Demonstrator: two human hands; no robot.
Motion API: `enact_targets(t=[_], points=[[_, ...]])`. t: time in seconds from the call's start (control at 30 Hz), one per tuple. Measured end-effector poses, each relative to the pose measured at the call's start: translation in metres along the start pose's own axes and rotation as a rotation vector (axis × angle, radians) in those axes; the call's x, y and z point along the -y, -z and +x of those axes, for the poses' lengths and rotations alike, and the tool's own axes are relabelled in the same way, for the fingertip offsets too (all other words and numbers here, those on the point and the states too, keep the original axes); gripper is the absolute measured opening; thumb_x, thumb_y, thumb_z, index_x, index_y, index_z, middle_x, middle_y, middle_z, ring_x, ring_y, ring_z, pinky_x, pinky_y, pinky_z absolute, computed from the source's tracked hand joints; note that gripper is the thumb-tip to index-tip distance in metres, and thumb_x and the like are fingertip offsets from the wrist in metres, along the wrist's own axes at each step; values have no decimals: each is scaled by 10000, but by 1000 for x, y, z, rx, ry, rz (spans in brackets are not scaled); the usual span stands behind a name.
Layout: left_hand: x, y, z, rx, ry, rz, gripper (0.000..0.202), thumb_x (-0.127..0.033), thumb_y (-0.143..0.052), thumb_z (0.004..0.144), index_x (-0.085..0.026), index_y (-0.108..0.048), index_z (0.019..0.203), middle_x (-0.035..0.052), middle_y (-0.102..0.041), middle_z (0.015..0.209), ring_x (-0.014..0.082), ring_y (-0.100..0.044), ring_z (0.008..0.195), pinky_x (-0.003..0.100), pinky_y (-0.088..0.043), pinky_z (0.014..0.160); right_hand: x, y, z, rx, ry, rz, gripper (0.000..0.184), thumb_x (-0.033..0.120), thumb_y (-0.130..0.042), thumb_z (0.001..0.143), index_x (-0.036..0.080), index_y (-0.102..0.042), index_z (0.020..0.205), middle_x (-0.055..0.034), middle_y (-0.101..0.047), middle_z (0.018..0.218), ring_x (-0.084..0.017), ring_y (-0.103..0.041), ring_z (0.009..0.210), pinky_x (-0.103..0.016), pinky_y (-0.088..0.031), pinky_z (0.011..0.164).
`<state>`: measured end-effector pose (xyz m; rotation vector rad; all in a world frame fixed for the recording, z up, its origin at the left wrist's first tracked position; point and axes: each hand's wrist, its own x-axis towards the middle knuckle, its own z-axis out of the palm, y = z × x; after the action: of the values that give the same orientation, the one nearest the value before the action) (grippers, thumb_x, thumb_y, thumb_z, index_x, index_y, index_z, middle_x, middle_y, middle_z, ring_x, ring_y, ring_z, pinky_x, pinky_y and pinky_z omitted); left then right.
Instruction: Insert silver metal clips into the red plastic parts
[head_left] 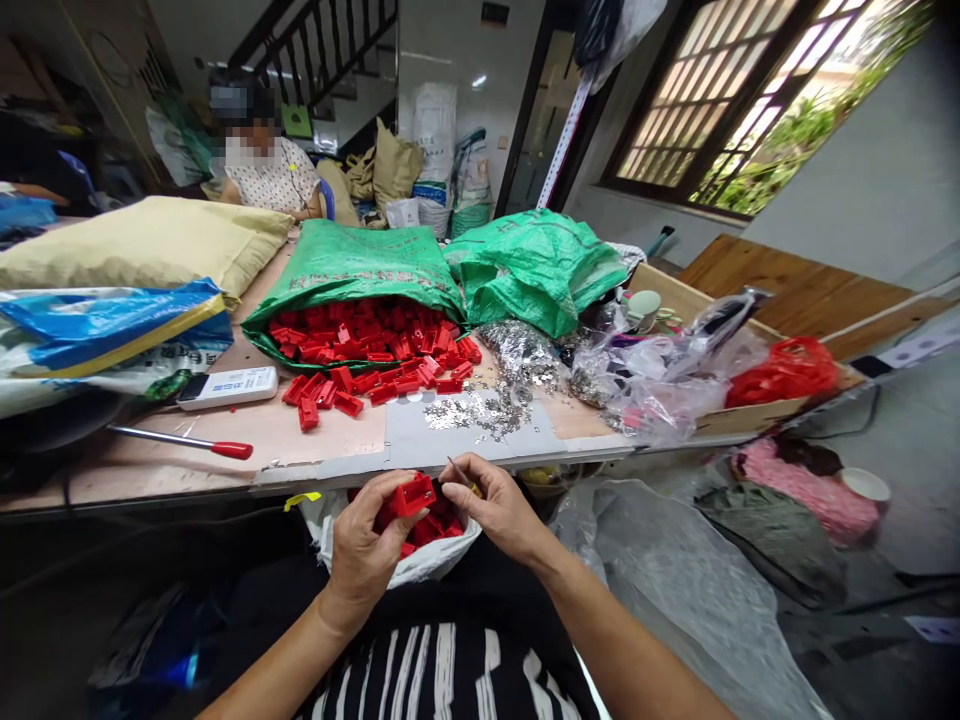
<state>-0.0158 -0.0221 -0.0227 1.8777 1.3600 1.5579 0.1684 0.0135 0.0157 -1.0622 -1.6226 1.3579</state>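
1. Right at bottom centre, the left hand (364, 550) is clenched around a small red plastic block (413, 495), fingers wrapped on its sides and thumb on top, with the block's open end tipped up and toward the other hand.
2. And the right hand (495, 510) comes in close, pinching a thin metal pin (454, 471) between thumb and forefinger. A speck of yellow shows near its grip, too small to call.
3. That block looks light and stiff, hollow moulded plastic, likely a bit slick, so the firm spot to hold is its outer walls, leaving the opening free. The pin looks slim and easy to fumble, best pinched near its end.
4. Below the hands, a white plastic bag (326, 530) sits in the lap, loaded with more red blocks (427, 530).
5. Up on the tabletop (315, 440), a green woven sack (352, 265) spills a big heap of red blocks (367, 350), with loose silver metal clips (480, 410) scattered to the right of it.
6. Over on the left lie a red-handled screwdriver (231, 450) and a white remote control (229, 387), and a co-worker (266, 170) sits at the far upper left.
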Motion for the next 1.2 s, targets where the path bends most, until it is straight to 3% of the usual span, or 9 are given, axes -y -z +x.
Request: enact_targets(t=[0.17, 0.4, 0.7, 0.97, 1.2], points=[[-4, 1, 2, 26, -85, -5, 261, -197, -667, 803, -212, -631, 1062, 68, -720, 1021, 206, -679, 965, 347, -559, 856, -3, -8, 4, 30, -25, -55, 243, 383, -657, 790, 185, -516, 783, 46, -473, 680, -86, -400, 587, -203, -343, 535], [-4, -3, -2, 52, -114, -17, 269, -168, -663, 796, -211, -628, 1060, 69, -719, 1017, 207, -680, 961, 343, -559, 851, -9, -11, 11, 109, -74, 72, 313, 396, -681, 742, 197, -440, 738, 62, -421, 647, -78, -365, 564, -197, -319, 511], [6, -3, -3, 164, -24, -48, 282, -141, -639, 793, -213, -629, 1065, 63, -715, 1023, 197, -682, 934, 319, -563, 819, -32, -11, 5, 160, -192, 264, 425, 491, -710, 724, 201, -418, 830, 84, -415, 642, -58, -339, 519, -184, -259, 474], [6, -3, -4, 157, 61, -135, 254, -195, -677, 771, -215, -666, 1024, 69, -732, 1009, 217, -688, 935, 359, -562, 836, -30, -9, 5, 208, -248, 395, 451, 461, -759, 692, 196, -429, 846, 86, -429, 656, -40, -348, 503, -169, -245, 456], [13, 3, 2, 222, 230, -405, 247, -260, -731, 721, -201, -709, 960, 91, -754, 989, 298, -603, 1149, 493, -434, 1021, -32, -12, 6, 297, -371, 605, 493, 369, -818, 608, 205, -413, 836, 93, -449, 635, -20, -321, 430, -167, -193, 413]])
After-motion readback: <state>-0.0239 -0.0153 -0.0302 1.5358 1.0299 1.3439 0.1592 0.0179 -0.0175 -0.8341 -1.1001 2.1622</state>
